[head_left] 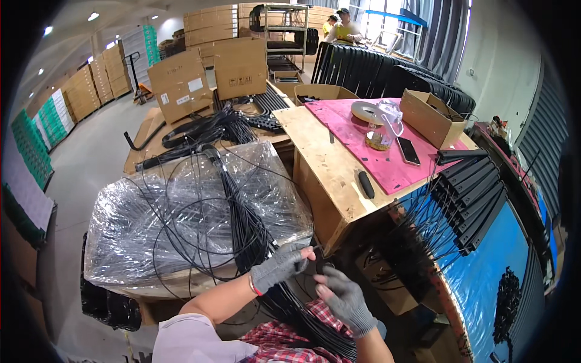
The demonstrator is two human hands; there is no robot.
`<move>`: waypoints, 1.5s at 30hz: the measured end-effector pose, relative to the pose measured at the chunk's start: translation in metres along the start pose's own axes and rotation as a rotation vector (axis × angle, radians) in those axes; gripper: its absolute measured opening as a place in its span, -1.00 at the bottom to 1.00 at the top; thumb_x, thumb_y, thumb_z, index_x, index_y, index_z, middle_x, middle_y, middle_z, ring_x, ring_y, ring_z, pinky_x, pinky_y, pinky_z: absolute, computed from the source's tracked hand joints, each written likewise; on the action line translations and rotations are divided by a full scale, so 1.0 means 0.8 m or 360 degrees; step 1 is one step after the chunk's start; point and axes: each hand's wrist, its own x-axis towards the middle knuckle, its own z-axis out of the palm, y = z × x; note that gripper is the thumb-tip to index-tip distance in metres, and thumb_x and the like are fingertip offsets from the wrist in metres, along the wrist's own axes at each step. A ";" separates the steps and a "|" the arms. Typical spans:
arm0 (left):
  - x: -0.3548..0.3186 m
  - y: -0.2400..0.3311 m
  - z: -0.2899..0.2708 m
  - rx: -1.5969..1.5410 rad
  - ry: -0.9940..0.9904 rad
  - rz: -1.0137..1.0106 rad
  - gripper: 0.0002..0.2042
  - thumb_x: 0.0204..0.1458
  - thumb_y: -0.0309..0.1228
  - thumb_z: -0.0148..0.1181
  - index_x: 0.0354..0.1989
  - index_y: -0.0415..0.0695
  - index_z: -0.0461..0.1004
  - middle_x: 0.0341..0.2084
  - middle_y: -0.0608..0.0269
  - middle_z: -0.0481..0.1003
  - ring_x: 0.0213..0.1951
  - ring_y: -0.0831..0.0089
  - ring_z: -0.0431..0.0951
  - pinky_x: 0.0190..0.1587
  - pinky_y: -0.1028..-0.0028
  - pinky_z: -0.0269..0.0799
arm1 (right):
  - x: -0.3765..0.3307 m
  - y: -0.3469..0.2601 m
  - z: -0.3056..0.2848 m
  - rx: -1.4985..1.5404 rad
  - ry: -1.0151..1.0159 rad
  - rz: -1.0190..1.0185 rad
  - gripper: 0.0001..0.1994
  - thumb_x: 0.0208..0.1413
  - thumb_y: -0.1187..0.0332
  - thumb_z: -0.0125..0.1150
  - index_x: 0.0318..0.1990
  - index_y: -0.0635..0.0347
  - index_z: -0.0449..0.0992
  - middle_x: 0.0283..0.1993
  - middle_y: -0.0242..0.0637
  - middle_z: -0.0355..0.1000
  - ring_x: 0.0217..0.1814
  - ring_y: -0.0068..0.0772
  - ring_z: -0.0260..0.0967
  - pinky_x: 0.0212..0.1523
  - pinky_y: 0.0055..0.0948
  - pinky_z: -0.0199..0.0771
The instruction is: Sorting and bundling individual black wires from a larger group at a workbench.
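My left hand (281,268), in a grey fingerless glove, pinches what looks like the end of a thin black cable between bare fingertips. Close by on its right is my gloved right hand (346,300), with thumb and fingers curled together; what they hold, if anything, is too small to make out. A thick bundle of black cables (239,212) runs under my left wrist and down across my lap. Its upper part lies on a pallet load wrapped in clear film (145,212), where several loose cable loops spread out.
To the right, a wooden table (315,158) bears a pink sheet (357,151), a phone (408,151), a clear jug (380,138), a tape roll (367,112) and a cardboard box (431,119). Black bars with cables (469,196) lie on a blue-covered bench (484,284). Two people stand far back.
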 end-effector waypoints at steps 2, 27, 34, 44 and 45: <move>-0.020 0.012 -0.002 -0.0247 0.0050 0.0001 -0.77 0.02 -0.27 0.01 -0.39 -0.22 0.40 -0.56 0.37 0.40 -0.52 0.65 0.35 -0.46 0.67 0.25 | 0.028 -0.006 0.019 0.0154 -0.0113 -0.0019 -0.71 -0.03 0.34 0.10 -0.17 0.33 0.44 -0.08 -0.02 0.32 0.04 -0.31 0.22 0.01 -0.47 0.18; -0.035 0.009 -0.019 -0.0046 -0.0319 -0.0047 -0.67 0.05 -0.14 -0.05 -0.45 -0.19 0.40 -0.79 0.47 0.23 -0.72 0.69 0.16 -0.63 0.65 0.05 | 0.044 0.039 0.026 0.0809 0.0217 0.0469 -0.70 0.05 0.21 0.03 -0.35 0.34 0.47 -0.46 -0.29 0.44 -0.42 -0.49 0.37 -0.37 -0.54 0.35; -0.030 0.011 -0.013 -0.0139 -0.0206 0.0020 -0.66 0.07 -0.09 -0.10 -0.48 -0.15 0.33 -0.75 0.44 0.26 -0.71 0.71 0.18 -0.63 0.66 0.07 | 0.027 0.045 0.049 0.0708 0.0023 0.0445 -0.72 0.06 0.24 0.02 -0.40 0.34 0.46 -0.56 -0.37 0.38 -0.63 -0.64 0.26 -0.59 -0.61 0.30; -0.003 0.092 -0.016 0.0881 -0.0097 0.0141 -0.68 0.03 -0.29 -0.04 -0.13 -0.27 0.33 -0.44 0.29 0.42 -0.45 0.67 0.34 -0.42 0.63 0.29 | -0.016 0.042 0.040 0.1149 0.0246 0.0678 -0.77 0.08 0.33 0.00 -0.45 0.34 0.44 -0.50 -0.32 0.41 -0.56 -0.63 0.28 -0.50 -0.64 0.30; -0.002 0.095 -0.019 0.0712 0.0009 0.0112 -0.71 0.00 -0.33 -0.01 -0.17 -0.28 0.36 -0.45 0.26 0.44 -0.48 0.67 0.35 -0.44 0.63 0.30 | -0.020 0.043 0.041 0.1220 0.0250 0.0631 -0.77 0.08 0.33 0.00 -0.45 0.35 0.44 -0.49 -0.31 0.42 -0.52 -0.62 0.30 -0.45 -0.64 0.30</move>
